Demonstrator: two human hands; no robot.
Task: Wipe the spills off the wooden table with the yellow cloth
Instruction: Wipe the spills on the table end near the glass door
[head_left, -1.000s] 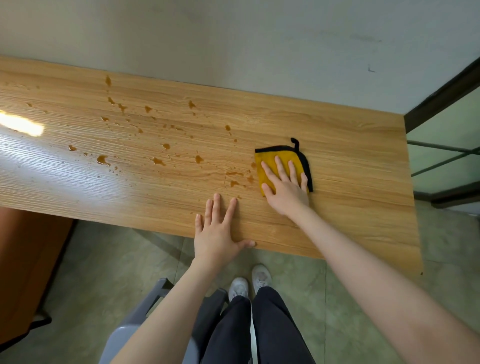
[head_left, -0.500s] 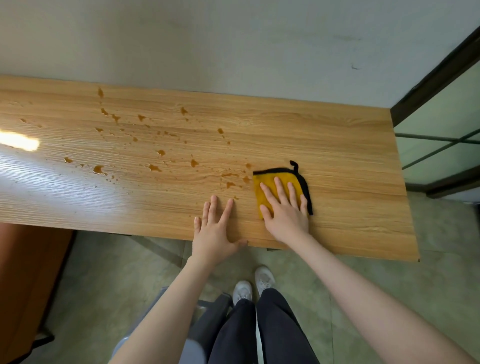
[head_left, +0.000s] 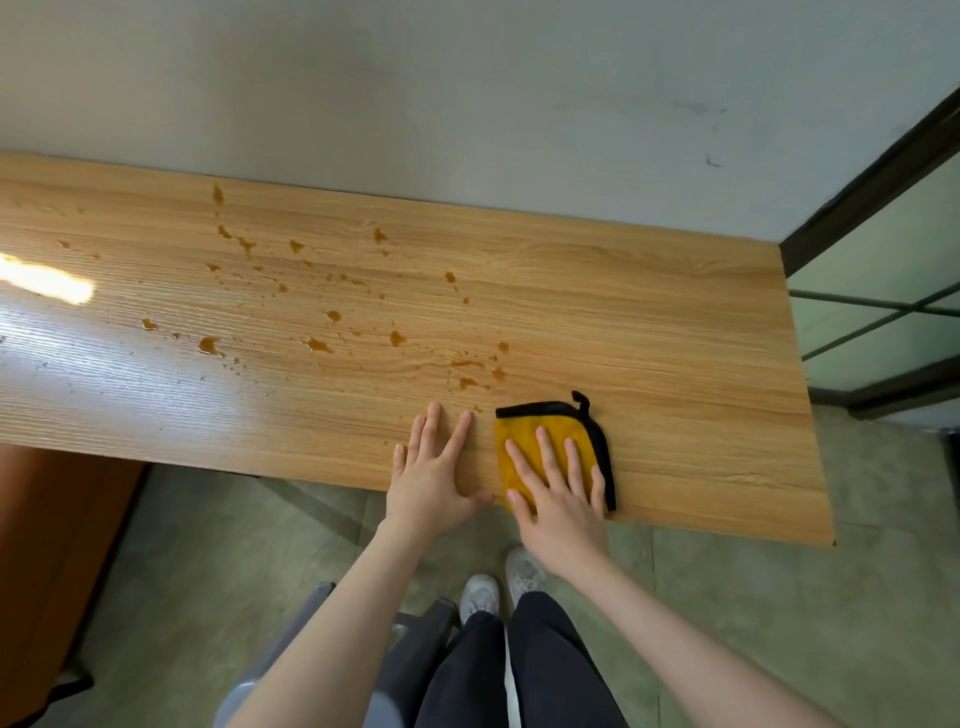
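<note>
Near table edge: yellow cloth (head_left: 558, 441) flat on wooden table (head_left: 649, 322)
Right hand (head_left: 558, 499): fingers straight, pressing cloth
Left hand (head_left: 428, 478): flat on wood, apparently empty
Spills (head_left: 332, 317): beyond and left of cloth; nearest just beside it

A single head-worn wide-angle camera looks steeply down and forward over the wooden desk (head_left: 649, 322), close above it. The desk's near edge crosses mid-frame, the wall (head_left: 467, 104) rising beyond its far edge. Below lie the floor (head_left: 779, 597) and the wearer's own shoes (head_left: 480, 597). Straight lines bow toward the frame's edges.
</note>
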